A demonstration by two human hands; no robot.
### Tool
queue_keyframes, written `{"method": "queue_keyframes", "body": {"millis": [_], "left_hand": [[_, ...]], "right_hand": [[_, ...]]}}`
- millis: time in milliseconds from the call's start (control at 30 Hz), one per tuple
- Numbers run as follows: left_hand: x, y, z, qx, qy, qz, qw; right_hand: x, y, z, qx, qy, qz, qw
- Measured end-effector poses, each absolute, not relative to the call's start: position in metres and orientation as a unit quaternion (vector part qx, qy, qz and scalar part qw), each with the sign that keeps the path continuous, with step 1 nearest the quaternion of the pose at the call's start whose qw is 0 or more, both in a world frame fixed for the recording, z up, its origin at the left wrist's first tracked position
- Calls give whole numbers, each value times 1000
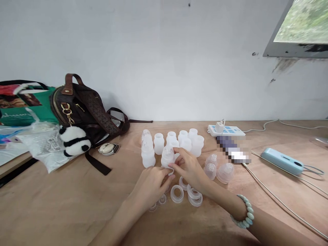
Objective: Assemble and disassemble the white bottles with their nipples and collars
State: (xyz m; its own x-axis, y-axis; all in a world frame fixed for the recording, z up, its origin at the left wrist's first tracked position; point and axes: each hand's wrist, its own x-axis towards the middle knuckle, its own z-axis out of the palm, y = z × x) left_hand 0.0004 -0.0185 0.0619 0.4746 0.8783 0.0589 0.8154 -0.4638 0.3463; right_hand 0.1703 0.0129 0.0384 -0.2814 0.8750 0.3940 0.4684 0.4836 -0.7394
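My right hand (pixel 188 167) is closed, with thumb and fingertips at the side of a small translucent white bottle (pixel 167 158) that has a clear domed top. Just below it, my left hand (pixel 153 182) pinches a pale curved rim (pixel 170 172), which looks like a ring; the fingers hide most of it. Behind my hands stand several open-necked bottles (pixel 159 144). To their left are bottles with clear tops (pixel 148 155). Clear domed caps (pixel 225 172) lie right of my right hand. Several translucent rings (pixel 177 193) lie on the table in front, some overlapping, some partly hidden.
A brown backpack (pixel 82 106) with a panda plush (pixel 74 140) leans at the left, near a plastic bag (pixel 43 143) and a watch-like device (pixel 109 149). On the right are a power strip (pixel 234 131), a phone (pixel 230 148), a blue device (pixel 282 161) and a cable (pixel 271 194).
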Motion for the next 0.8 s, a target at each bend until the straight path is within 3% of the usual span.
{"method": "queue_keyframes", "body": {"millis": [333,700,800], "left_hand": [[-2,-14,55,826,526,133,152],[-7,-6,40,806,524,190,197],[-9,-4,36,799,520,215,209]], "right_hand": [[178,12,35,-437,-745,287,414],[262,-4,63,-517,-715,113,458],[316,2,54,-633,-656,40,410]]}}
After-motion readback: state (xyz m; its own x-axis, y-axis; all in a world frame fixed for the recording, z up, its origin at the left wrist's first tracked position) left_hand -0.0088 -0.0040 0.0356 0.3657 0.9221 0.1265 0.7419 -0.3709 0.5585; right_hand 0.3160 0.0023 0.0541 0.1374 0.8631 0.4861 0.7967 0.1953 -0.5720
